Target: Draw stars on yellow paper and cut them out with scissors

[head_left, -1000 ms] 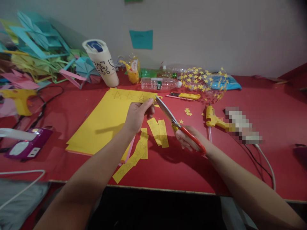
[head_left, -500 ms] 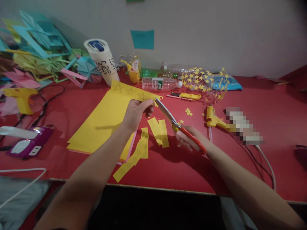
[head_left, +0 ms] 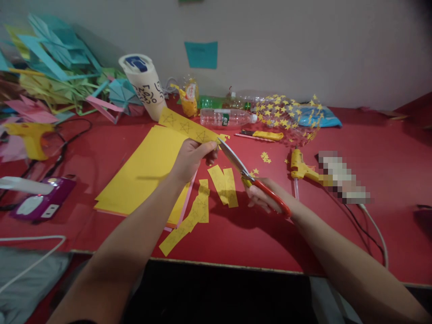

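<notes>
Pinched in my left hand (head_left: pixel 192 157) is a yellow paper strip (head_left: pixel 184 126) with stars drawn on it in pencil. My right hand (head_left: pixel 261 195) grips a pair of scissors (head_left: pixel 266 191) with red and yellow handles. Their blades look nearly closed, and the tips meet the strip's right end by my left fingertips. Below my hands lie more star-marked strips (head_left: pixel 194 218) and two short yellow pieces (head_left: pixel 222 186). Small cut-out stars (head_left: pixel 266 157) are scattered to the right. Under my left forearm is a stack of yellow paper (head_left: pixel 135 175).
Behind my hands are a white tumbler (head_left: pixel 143 85), a clear plastic bottle (head_left: pixel 226 118), a yellow utility knife (head_left: pixel 266 135) and a star-covered clear bottle (head_left: pixel 286 112). A yellow glue gun (head_left: pixel 300 166) rests at right. At left are another glue gun (head_left: pixel 29 137) and folded paper shapes (head_left: pixel 60 58).
The strip in my left hand has tilted, its far left end shifting slightly up and right. The scissors stay almost in place at its right end.
</notes>
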The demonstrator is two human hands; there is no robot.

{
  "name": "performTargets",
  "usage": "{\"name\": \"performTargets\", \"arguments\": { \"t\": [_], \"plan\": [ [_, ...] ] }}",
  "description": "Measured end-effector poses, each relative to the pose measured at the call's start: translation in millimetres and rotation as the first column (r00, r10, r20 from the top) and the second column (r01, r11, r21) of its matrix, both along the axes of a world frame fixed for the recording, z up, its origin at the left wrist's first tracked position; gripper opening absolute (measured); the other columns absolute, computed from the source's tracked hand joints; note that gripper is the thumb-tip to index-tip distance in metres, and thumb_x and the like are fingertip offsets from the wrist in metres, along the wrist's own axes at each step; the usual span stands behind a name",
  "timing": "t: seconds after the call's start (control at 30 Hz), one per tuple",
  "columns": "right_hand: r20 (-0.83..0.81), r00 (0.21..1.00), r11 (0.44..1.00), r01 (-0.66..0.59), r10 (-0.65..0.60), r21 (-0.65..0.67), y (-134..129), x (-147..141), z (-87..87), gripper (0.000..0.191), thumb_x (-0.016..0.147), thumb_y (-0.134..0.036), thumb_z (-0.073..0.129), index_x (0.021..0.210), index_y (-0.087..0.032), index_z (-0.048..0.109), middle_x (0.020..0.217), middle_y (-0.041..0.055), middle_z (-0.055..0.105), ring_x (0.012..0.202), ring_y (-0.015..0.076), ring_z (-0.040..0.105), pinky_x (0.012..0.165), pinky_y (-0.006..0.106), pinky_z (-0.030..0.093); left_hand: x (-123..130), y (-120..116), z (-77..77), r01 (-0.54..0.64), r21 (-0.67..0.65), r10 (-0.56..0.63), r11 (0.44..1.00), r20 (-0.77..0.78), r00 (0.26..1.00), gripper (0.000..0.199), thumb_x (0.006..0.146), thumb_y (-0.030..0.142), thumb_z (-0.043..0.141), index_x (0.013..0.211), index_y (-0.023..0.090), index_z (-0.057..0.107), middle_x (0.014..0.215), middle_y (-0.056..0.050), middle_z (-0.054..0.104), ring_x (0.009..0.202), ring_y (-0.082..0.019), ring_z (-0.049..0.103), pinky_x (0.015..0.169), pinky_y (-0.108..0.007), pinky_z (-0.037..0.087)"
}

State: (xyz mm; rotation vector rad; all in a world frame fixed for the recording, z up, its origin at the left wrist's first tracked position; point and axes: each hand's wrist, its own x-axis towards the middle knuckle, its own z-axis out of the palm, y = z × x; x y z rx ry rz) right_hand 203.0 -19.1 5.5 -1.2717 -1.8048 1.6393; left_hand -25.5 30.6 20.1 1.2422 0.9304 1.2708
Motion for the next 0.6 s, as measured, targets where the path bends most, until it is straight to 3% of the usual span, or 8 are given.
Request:
{"name": "performTargets", "arguments": {
  "t": [0.27,0.6],
  "plan": [
    [-0.012,1.000,1.000,-0.004,0.003,-0.024,3.4,3.4,-5.8,0.054,0.080,-0.072,0.058,0.065,-0.021,0.049,0.039,-0.0086,0.042,0.031,0.0069,0.038,0.037,0.023,0.042,-2.2,2.5,2.6,-0.015,-0.025,0.013,1.000,-0.072,0.997,0.018,0.067,0.027,0.066,0.054,0.015,0.064,0.050,0.000,0.061,0.045,-0.008,0.052,0.044,-0.021,0.044],
    [0.057,0.998,1.000,0.017,-0.015,-0.025,3.2,3.0,-1.9,0.054,0.076,-0.072,0.063,0.064,-0.022,0.047,0.041,-0.0063,0.047,0.030,0.0073,0.041,0.031,0.021,0.033,-12.1,3.4,8.9,0.015,-0.092,-0.030,0.996,-0.156,0.987,0.016,0.063,0.029,0.070,0.055,0.015,0.066,0.047,0.000,0.059,0.040,-0.008,0.051,0.039,-0.019,0.037]
  ]
}}
